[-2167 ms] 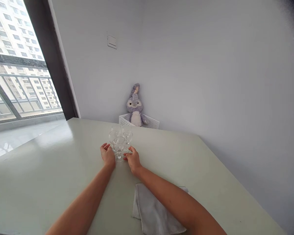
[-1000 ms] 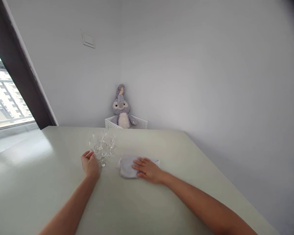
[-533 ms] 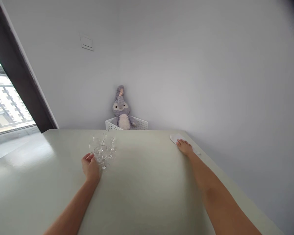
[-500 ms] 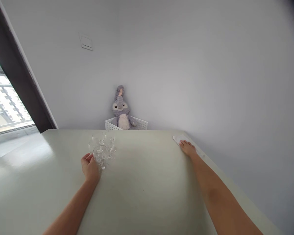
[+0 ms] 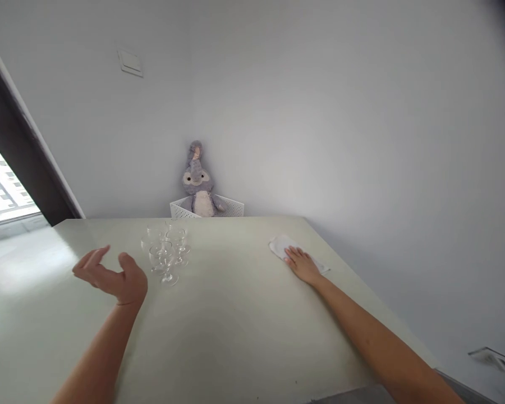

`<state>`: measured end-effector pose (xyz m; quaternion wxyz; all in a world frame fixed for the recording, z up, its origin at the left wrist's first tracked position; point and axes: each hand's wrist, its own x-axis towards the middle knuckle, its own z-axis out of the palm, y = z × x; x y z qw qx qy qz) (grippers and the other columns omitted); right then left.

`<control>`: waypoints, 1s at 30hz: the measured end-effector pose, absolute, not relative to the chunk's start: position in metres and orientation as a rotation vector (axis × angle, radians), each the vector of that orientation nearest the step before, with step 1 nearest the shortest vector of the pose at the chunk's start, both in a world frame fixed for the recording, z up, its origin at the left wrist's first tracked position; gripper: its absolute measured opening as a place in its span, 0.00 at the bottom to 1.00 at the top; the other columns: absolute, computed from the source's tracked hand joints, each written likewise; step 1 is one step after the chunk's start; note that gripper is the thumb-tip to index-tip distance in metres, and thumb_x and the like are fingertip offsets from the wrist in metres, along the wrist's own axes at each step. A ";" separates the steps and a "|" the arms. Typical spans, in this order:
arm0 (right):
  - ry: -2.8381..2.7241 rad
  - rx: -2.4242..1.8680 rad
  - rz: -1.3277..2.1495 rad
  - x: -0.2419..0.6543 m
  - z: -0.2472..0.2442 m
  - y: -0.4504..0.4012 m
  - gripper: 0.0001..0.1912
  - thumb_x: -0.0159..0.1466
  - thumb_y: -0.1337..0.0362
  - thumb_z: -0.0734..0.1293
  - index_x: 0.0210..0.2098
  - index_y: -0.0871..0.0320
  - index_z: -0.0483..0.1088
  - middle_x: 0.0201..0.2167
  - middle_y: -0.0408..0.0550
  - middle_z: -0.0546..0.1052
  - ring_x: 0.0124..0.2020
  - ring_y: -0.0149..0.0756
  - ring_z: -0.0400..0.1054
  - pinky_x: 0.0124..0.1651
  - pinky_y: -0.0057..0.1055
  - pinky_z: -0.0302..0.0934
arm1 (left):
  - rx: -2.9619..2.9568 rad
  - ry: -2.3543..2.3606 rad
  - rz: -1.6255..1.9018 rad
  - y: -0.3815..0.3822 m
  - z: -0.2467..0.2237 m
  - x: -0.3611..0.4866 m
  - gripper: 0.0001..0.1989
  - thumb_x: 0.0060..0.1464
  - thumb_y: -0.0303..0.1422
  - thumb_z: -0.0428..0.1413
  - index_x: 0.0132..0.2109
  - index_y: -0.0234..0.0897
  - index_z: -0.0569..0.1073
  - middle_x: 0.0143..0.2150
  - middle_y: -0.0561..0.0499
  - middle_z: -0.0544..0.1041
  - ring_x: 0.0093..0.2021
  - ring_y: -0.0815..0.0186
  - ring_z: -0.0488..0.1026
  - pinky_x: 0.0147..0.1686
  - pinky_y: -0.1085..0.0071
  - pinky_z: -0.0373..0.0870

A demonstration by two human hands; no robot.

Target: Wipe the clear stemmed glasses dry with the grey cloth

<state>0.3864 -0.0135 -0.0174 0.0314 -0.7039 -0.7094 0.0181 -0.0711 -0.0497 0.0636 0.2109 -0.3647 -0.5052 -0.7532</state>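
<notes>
My right hand [image 5: 303, 265] lies flat with fingers spread on a white cloth [image 5: 280, 244], pressing it against the pale tabletop [image 5: 231, 314]. To the left, my left hand [image 5: 113, 278] is raised above the table, its thumb and fingers apart and nothing in it. Just right of that hand stands a cluster of several clear stemmed glasses [image 5: 161, 259], upright and close together. The left hand is apart from them. The rear glasses are partly hidden behind the front ones.
Behind the table's far edge a grey plush toy [image 5: 197, 182] sits in a white perforated basket [image 5: 234, 208]. Walls meet in the corner behind it, with a light switch [image 5: 130, 63] on the left one. A dark door frame [image 5: 21, 140] stands at the far left.
My left hand has left the glasses, moving left and opening. My right hand and the cloth have come inward from the table's right edge. The view has turned slightly right.
</notes>
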 end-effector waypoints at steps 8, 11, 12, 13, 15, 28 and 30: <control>-2.692 -1.276 0.522 0.273 0.016 -0.060 0.27 0.62 0.48 0.50 0.58 0.46 0.49 0.62 0.38 0.46 0.62 0.38 0.34 0.61 0.39 0.28 | -2.737 -1.312 -1.188 -0.074 0.054 0.022 0.09 0.47 0.28 0.51 0.38 0.41 0.70 0.40 0.47 0.70 0.43 0.60 0.66 0.45 0.63 0.60; -2.695 -1.022 0.709 0.257 0.024 -0.075 0.25 0.60 0.49 0.56 0.55 0.44 0.56 0.60 0.38 0.51 0.62 0.39 0.37 0.61 0.39 0.28 | -2.630 -1.652 -1.023 -0.065 0.036 0.029 0.06 0.48 0.30 0.50 0.35 0.41 0.69 0.39 0.47 0.69 0.41 0.60 0.66 0.42 0.64 0.62; -2.653 -0.968 0.773 0.257 0.024 -0.078 0.24 0.59 0.49 0.57 0.54 0.46 0.59 0.59 0.39 0.54 0.61 0.39 0.40 0.61 0.39 0.30 | -2.566 -1.763 -0.985 -0.062 0.029 0.028 0.06 0.49 0.30 0.49 0.36 0.40 0.68 0.38 0.48 0.69 0.40 0.60 0.66 0.41 0.64 0.63; -2.580 -0.933 0.835 0.258 0.023 -0.080 0.22 0.59 0.50 0.57 0.52 0.47 0.62 0.58 0.41 0.57 0.60 0.39 0.44 0.60 0.39 0.35 | -2.510 -1.861 -0.949 -0.060 0.023 0.024 0.06 0.49 0.30 0.49 0.36 0.40 0.68 0.37 0.48 0.69 0.40 0.60 0.66 0.40 0.63 0.63; -2.362 -0.928 0.899 0.265 0.020 -0.078 0.20 0.60 0.52 0.57 0.48 0.52 0.66 0.54 0.46 0.64 0.56 0.38 0.53 0.57 0.36 0.46 | -2.448 -1.977 -0.893 -0.057 0.013 0.017 0.08 0.49 0.30 0.48 0.38 0.38 0.67 0.38 0.48 0.69 0.41 0.59 0.65 0.40 0.63 0.63; -2.125 -1.356 1.074 0.350 0.029 -0.052 0.18 0.53 0.69 0.59 0.42 0.53 0.70 0.40 0.46 0.71 0.34 0.32 0.64 0.38 0.31 0.59 | -2.685 -1.781 -0.886 -0.046 -0.006 0.005 0.19 0.48 0.24 0.44 0.41 0.46 0.74 0.45 0.55 0.73 0.47 0.62 0.64 0.47 0.65 0.62; -2.200 -1.326 1.068 0.346 0.029 -0.055 0.18 0.52 0.71 0.59 0.41 0.52 0.70 0.39 0.45 0.69 0.33 0.31 0.63 0.36 0.30 0.59 | -2.683 -1.793 -0.902 -0.046 -0.004 0.005 0.17 0.47 0.25 0.46 0.39 0.45 0.74 0.44 0.55 0.73 0.46 0.62 0.65 0.46 0.65 0.62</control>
